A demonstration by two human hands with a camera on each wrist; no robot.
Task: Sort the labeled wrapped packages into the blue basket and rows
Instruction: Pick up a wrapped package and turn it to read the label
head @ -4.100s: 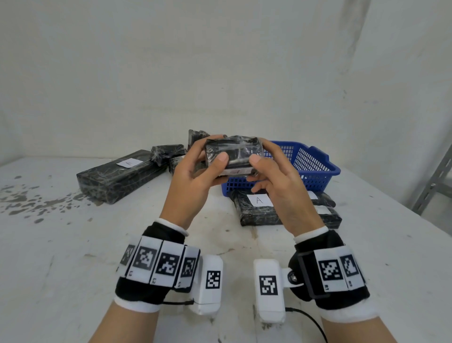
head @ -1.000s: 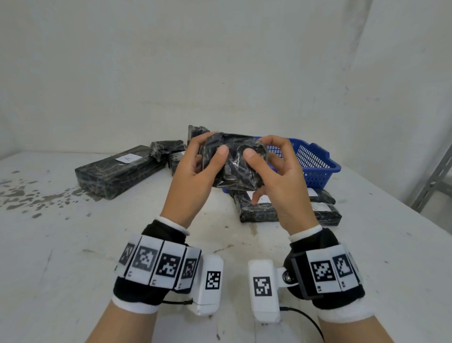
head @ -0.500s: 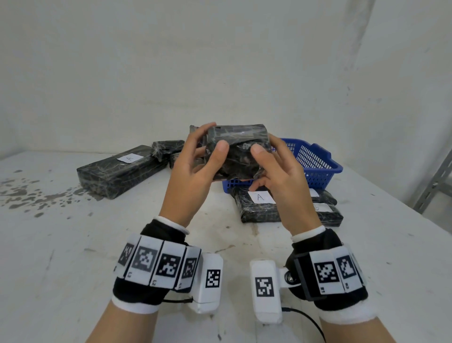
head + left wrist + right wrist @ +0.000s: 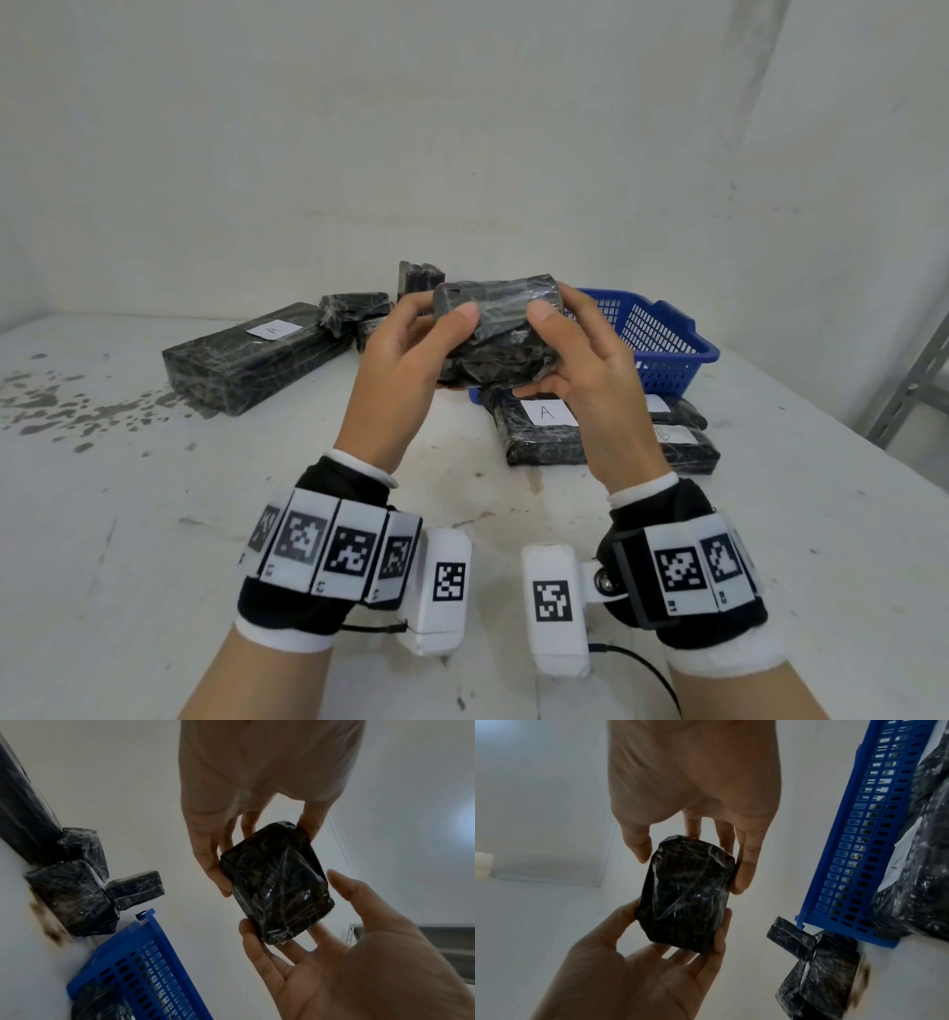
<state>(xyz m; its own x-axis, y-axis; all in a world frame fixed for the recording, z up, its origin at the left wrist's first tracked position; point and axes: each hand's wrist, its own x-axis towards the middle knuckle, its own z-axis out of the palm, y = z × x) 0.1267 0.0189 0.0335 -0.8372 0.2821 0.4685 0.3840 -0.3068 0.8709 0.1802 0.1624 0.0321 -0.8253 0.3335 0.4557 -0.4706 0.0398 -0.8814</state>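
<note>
A small black wrapped package is held up over the table, in front of the blue basket. My left hand grips its left end and my right hand its right end, thumbs on the near face. No label shows on it. In the left wrist view the package sits between my left hand and right hand. The right wrist view shows the same package in my right hand and left hand.
A long package labelled A lies at the back left, with small unlabelled packages beside it. A package labelled A and another labelled package lie in front of the basket. A metal shelf leg stands at the right.
Both hands have turned the package over between them and lifted it slightly; a different face now points toward me. Nothing on the table moved.
</note>
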